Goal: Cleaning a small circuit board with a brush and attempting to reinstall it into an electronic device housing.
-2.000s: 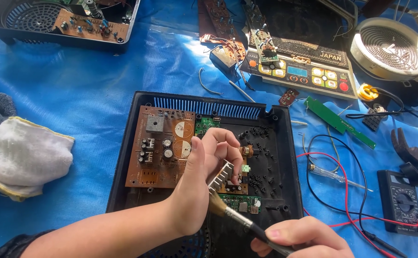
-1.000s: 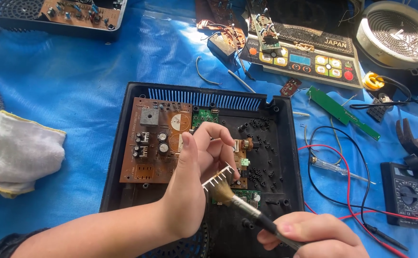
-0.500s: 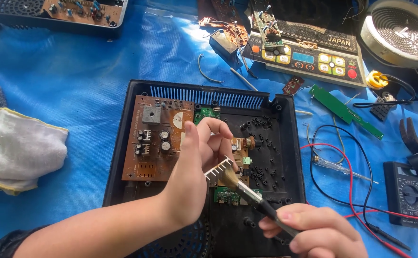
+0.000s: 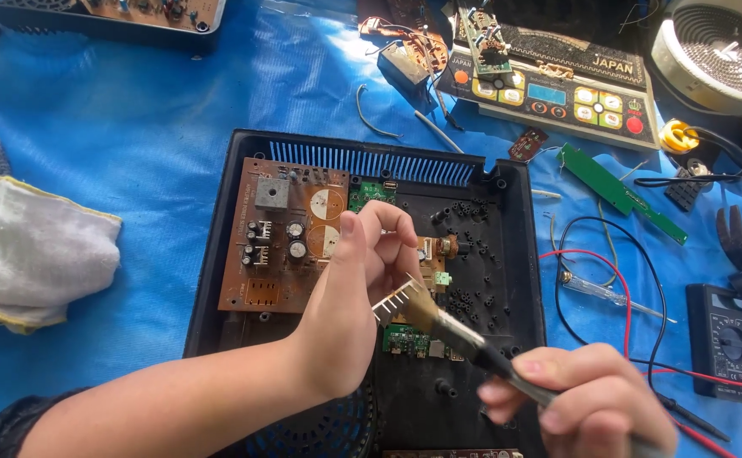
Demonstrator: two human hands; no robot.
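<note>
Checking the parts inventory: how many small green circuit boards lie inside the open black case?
2: one green board at the case's top edge beside the brown board, one green board below the left hand. Hands may hide more.

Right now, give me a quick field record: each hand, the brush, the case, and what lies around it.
left hand: pinching a finned metal heatsink
right hand: gripping a paintbrush
bristles: on the heatsink fins
case: open black housing, brown circuit board inside
left of case: white cloth
right of case: multimeter, red and black leads
surface: blue tarp
</note>
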